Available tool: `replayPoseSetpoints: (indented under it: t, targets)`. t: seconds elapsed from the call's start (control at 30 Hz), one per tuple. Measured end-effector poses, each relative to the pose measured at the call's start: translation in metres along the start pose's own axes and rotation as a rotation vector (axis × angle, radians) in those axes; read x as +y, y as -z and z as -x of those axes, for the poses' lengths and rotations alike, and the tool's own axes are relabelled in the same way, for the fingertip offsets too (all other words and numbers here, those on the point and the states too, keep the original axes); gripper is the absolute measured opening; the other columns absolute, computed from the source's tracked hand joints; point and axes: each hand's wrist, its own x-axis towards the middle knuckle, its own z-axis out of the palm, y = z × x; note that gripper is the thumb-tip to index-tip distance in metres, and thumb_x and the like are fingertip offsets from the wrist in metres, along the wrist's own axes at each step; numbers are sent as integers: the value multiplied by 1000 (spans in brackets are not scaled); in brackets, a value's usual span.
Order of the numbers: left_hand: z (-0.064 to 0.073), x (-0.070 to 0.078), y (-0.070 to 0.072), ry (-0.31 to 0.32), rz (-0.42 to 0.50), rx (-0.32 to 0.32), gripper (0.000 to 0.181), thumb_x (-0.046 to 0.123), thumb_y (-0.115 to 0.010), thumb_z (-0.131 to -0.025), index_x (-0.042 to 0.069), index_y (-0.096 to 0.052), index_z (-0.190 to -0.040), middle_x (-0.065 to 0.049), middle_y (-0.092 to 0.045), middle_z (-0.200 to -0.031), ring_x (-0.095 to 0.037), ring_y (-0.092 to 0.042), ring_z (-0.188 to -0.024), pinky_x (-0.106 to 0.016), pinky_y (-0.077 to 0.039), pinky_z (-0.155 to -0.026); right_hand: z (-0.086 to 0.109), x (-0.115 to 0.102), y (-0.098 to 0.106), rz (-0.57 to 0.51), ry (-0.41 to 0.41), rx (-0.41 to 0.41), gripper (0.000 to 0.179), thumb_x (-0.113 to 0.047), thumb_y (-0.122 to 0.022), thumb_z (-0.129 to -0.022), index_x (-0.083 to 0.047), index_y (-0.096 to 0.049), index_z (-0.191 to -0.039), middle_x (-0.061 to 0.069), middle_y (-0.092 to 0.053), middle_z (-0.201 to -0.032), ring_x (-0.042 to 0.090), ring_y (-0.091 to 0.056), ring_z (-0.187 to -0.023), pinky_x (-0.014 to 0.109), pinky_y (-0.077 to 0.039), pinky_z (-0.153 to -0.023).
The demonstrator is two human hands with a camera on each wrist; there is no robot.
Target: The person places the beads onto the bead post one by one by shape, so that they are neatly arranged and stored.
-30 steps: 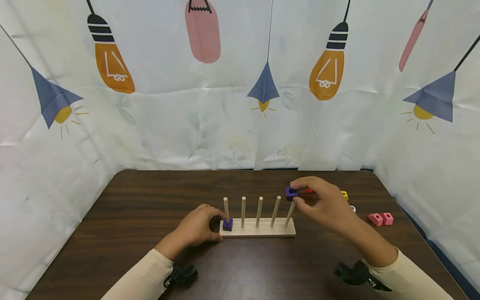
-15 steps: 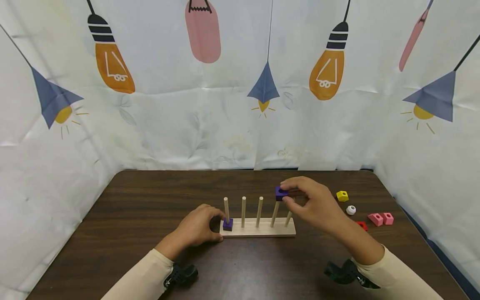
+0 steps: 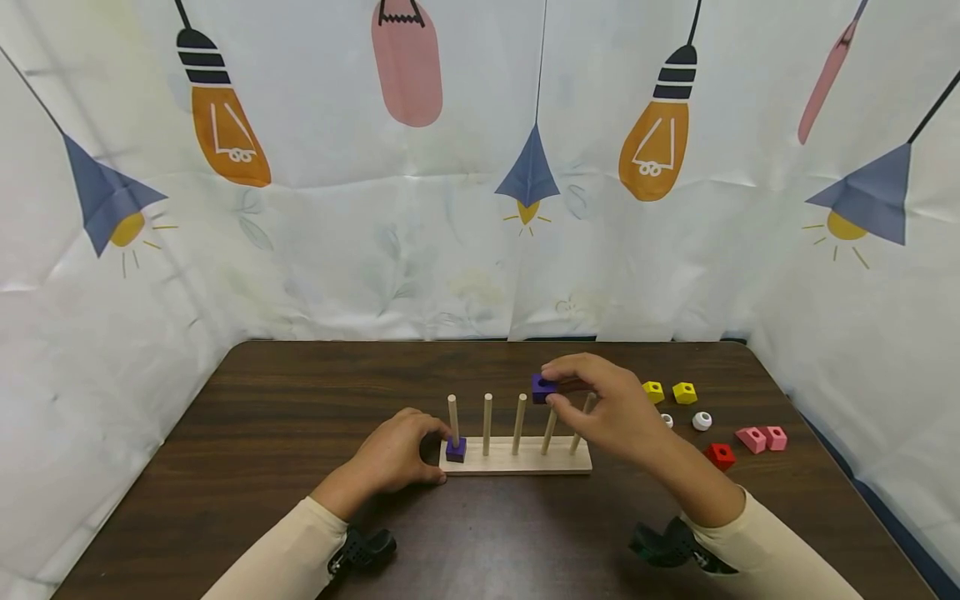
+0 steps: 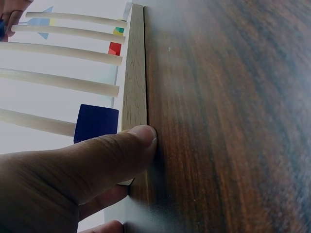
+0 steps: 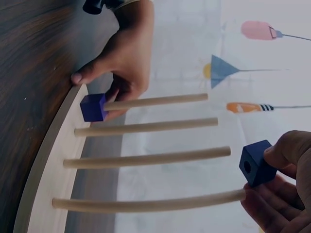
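A wooden peg board (image 3: 517, 459) with several upright pegs lies in the middle of the table. My left hand (image 3: 397, 451) grips its left end, thumb on the front edge in the left wrist view. A purple cube (image 4: 97, 124) sits at the foot of the leftmost peg, beside that thumb. My right hand (image 3: 611, 408) pinches a second purple cube (image 5: 257, 162) between thumb and fingers. In the head view this cube is level with the peg tops, between the third and fourth pegs. Its hole faces the pegs in the right wrist view.
Right of the board lie yellow blocks (image 3: 684, 393), white beads (image 3: 702, 421), a red block (image 3: 720, 456) and two pink blocks (image 3: 776, 437). A green block (image 4: 119, 30) shows behind the pegs in the left wrist view. A printed curtain (image 3: 450, 267) stands behind the table.
My right hand has carried the purple cube leftward, from above the rightmost peg past the fourth one. Loose blocks it had covered now show. The left hand keeps its place on the board.
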Motion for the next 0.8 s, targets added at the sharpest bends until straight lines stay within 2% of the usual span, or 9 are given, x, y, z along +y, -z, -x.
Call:
replayPoseSetpoints:
  t: [0.13, 0.2, 0.43, 0.8]
  targets:
    - [0, -1, 0, -4, 3, 0, 45, 26, -97, -68, 24, -76, -107, 7, -70, -108, -24, -59, -113, -46, -52, -91, -3, -3, -4, -20, 8, -5, 39, 11, -80, -81, -5, -70, -115, 8, -69, -116, 18, -72, -92, 36, -61, -75]
    - [0, -1, -1, -7, 6, -1, 44, 26, -97, -68, 24, -76, -107, 7, -70, -108, -24, -59, -113, -46, -52, -91, -5, -4, -6, -32, 3, -12, 38, 10, -80, -82, -5, -69, -116, 7, -68, -117, 17, -72, -93, 37, -61, -77]
    - [-1, -1, 0, -7, 6, -5, 44, 25, -97, -68, 24, -76, -107, 7, -70, -108, -25, -59, -115, -47, -52, -93, -10, -9, -15, -113, -27, -37, 36, 10, -78, -84, -4, -68, -116, 9, -67, -118, 20, -71, -97, 35, -60, -80]
    - [0, 0, 0, -3, 0, -10, 44, 26, -97, -68, 25, -76, -107, 6, -70, -109, -26, -59, -115, -49, -52, -92, -16, -13, -28, -122, -56, -53, 33, 6, -78, -86, -3, -68, -117, 8, -66, -120, 19, -71, -100, 36, -60, -81]
